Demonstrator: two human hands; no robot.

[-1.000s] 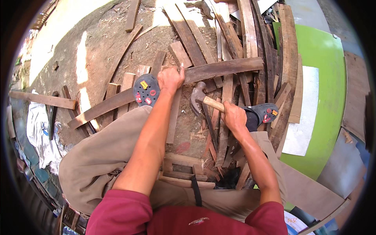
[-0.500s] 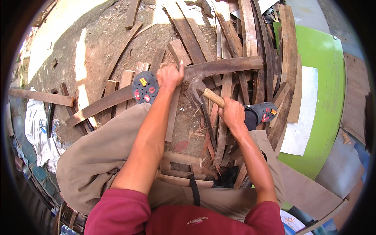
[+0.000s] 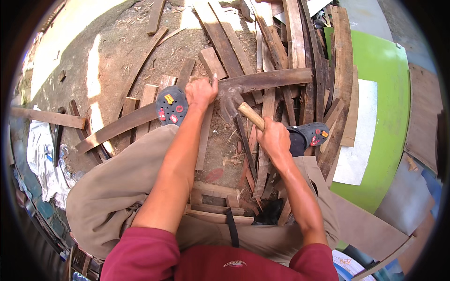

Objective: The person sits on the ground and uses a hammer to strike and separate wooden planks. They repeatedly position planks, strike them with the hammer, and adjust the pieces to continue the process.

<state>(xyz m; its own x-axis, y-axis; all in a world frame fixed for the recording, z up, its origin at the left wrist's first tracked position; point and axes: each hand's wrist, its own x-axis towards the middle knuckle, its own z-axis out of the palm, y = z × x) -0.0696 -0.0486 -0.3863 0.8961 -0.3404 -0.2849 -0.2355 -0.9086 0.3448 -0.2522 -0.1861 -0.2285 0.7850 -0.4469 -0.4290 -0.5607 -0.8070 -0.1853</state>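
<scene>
A long brown wooden plank [image 3: 265, 80] lies crosswise in front of me, running from the lower left, past my left clog, to the right. My left hand [image 3: 201, 92] is closed round the plank near its middle, thumb up along its top. In my right hand [image 3: 273, 139] is the wooden handle of a claw hammer [image 3: 250, 115]. The hammer's rusty metal head rests against the plank's near edge, just right of my left hand. Whether a nail sits under the head cannot be seen.
Dark clogs [image 3: 170, 107] cover my feet on both sides. Loose wooden boards [image 3: 220, 40] lie on the dirt ahead and pile up at the right. A green panel [image 3: 379, 84] with a white sheet [image 3: 360, 136] is farther right. White cloth [image 3: 43, 157] lies at the left.
The hammer head has turned slightly against the plank, its handle tilting a little as my right hand moves slightly left and down. My left hand keeps its grip.
</scene>
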